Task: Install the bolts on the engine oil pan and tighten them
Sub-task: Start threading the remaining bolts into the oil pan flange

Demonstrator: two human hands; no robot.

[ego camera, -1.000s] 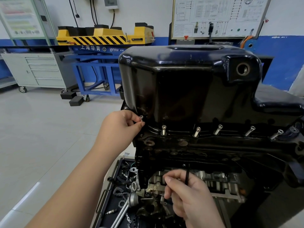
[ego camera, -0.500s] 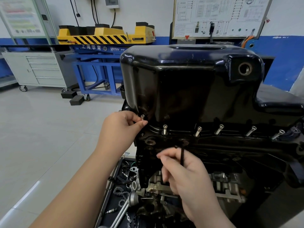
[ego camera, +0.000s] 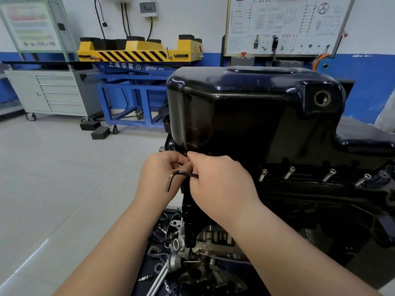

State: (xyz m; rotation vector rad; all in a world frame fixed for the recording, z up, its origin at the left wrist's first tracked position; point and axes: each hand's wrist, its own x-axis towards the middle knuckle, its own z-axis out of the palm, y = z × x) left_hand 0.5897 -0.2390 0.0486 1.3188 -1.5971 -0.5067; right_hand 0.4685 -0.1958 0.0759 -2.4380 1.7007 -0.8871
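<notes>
A glossy black oil pan (ego camera: pixel 245 116) sits upside-down on the engine block (ego camera: pixel 299 210). Several silver bolts (ego camera: pixel 289 172) stand partly out of the flange along its near edge. My left hand (ego camera: pixel 159 176) is at the pan's left corner with its fingertips curled where a bolt stood; that bolt is hidden behind both hands. My right hand (ego camera: pixel 220 184) is pressed against the left one and holds a black L-shaped hex key (ego camera: pixel 177 177), whose short arm hangs down to the left.
A tray (ego camera: pixel 162 253) of loose parts, a chain and a ratchet lies below the engine. A blue stand with a yellow striped lift (ego camera: pixel 136 54), a grey wheeled cabinet (ego camera: pixel 53 92) and a wiring board (ego camera: pixel 284 24) line the back wall. Tiled floor lies left.
My right hand rose from below the engine up to the pan's left corner, bringing the hex key beside my left hand. The left hand stayed at the corner bolt.
</notes>
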